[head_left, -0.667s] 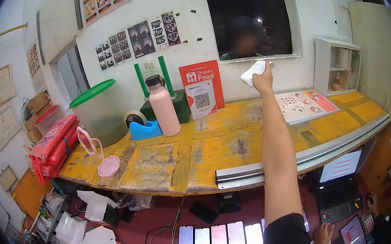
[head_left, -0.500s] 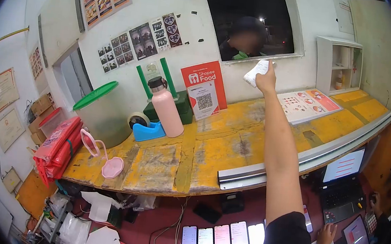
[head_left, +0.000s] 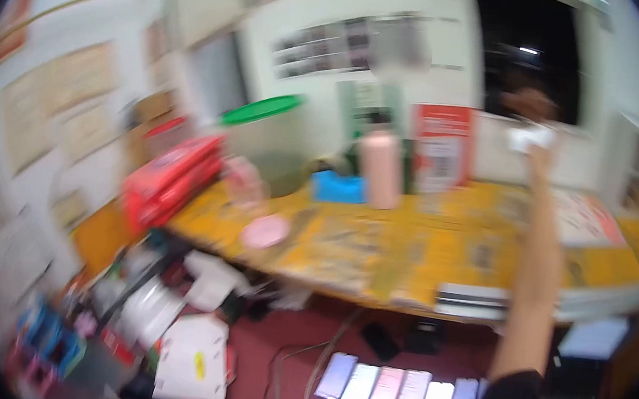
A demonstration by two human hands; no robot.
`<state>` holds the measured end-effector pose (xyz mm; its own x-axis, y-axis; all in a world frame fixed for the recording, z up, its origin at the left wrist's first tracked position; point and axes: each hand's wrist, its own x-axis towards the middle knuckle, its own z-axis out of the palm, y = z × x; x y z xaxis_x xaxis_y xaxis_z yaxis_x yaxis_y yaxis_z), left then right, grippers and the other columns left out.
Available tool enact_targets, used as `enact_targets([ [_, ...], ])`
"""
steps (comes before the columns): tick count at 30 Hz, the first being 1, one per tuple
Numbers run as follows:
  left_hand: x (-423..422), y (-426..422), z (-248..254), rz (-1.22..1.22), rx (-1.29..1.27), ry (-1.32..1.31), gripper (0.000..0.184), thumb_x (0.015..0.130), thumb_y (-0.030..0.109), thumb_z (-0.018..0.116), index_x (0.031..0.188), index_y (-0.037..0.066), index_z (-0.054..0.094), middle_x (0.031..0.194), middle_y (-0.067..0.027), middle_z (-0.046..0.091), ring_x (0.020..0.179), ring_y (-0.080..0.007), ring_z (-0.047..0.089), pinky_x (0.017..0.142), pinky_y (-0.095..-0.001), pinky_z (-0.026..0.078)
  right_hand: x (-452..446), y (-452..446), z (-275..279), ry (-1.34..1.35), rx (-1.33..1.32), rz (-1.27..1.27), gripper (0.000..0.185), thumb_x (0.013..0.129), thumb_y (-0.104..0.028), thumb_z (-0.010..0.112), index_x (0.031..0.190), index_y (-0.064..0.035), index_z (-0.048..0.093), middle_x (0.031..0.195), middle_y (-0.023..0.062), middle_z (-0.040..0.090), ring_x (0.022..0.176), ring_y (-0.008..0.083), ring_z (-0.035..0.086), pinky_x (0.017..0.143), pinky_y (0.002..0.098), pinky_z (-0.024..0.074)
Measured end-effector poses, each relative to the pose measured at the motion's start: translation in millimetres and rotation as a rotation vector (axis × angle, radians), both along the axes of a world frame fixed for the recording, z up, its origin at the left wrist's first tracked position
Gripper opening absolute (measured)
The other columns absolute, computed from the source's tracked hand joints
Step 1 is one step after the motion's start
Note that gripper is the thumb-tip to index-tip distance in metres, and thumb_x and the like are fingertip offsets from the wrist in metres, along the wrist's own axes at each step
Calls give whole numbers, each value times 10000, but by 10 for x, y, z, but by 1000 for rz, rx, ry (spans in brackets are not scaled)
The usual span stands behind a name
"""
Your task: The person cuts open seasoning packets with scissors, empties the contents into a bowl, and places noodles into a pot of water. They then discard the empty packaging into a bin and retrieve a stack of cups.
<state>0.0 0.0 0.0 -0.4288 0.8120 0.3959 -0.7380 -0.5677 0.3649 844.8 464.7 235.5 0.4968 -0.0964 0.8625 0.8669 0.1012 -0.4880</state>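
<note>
My right hand stretches out across the yellow counter toward the window. Its fingers are closed on a white paper slip, blurred by motion, just at the sill. On the far side of the paper, a person's blurred shape shows in the dark opening; whether that person touches the slip I cannot tell. Below and left of my arm, a red sign leans against the wall, and a printed menu lies to the right. My left hand is not in view.
On the counter are a pink bottle, a blue tape dispenser, a green-lidded bin and red packets. Several lit phones with cables lie on the lower red surface. A metal rail runs along the counter's front edge.
My view has swung left, so the scene sits further right and is blurred. My right hand still holds the slip, and the person at the window appears closer to it.
</note>
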Motion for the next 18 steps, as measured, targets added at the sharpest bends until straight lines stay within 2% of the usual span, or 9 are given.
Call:
enact_targets([
  [2,463,72,446,128,-15,11,309,850,278,550,1159,266,544,821,-18,421,739,-153,444,735,-329,413,-107,143,96,-19,-68,114,772,696,-22,574,1385,7,226,1185,207,509,1044,316,537,863,346,450],
  [3,712,109,667,192,-25,17,325,879,201,489,1138,371,589,738,27,357,704,-115,388,706,-278,395,-104,198,174,-29,-89,165,764,702,-25,574,1382,7,230,1182,205,511,1036,312,538,853,344,451],
  [4,744,73,720,170,-25,6,258,892,218,483,1066,329,636,765,1,354,738,-132,378,741,-304,386,-145,207,281,-34,-108,210,755,707,-29,575,1380,7,235,1178,204,513,1028,309,540,842,341,452],
  [5,826,70,860,149,-38,-38,200,888,238,496,985,292,662,772,4,365,749,-136,377,725,-296,372,-34,256,377,-29,-130,241,747,712,-33,576,1378,6,239,1174,202,515,1020,305,541,832,339,453],
  [6,715,31,831,121,-79,118,164,889,259,508,884,254,672,785,2,376,764,-143,375,740,-291,365,14,296,461,-24,-160,261,739,718,-36,576,1376,6,243,1171,200,517,1012,302,542,821,336,453],
  [8,684,-51,909,74,-35,83,159,879,326,551,805,229,653,831,5,397,837,-149,395,822,-295,351,85,348,601,-3,-209,292,722,728,-44,578,1371,6,252,1164,196,521,995,295,545,800,331,455],
  [10,669,-74,889,77,2,117,133,857,340,586,804,237,651,856,14,408,884,-156,413,879,-301,335,35,422,689,0,-241,313,706,739,-51,579,1367,5,260,1156,193,525,979,288,548,780,326,456],
  [13,577,-111,816,75,54,101,130,869,310,559,831,214,638,886,6,407,925,-167,422,932,-336,343,0,451,822,2,-265,330,682,755,-63,581,1360,5,273,1145,187,531,954,277,552,748,319,458],
  [18,504,-47,772,97,78,89,134,871,305,552,843,201,631,895,-1,403,952,-175,424,961,-352,340,-81,381,1053,-20,-252,352,642,782,-81,584,1348,3,295,1127,178,541,914,260,559,696,307,462],
])
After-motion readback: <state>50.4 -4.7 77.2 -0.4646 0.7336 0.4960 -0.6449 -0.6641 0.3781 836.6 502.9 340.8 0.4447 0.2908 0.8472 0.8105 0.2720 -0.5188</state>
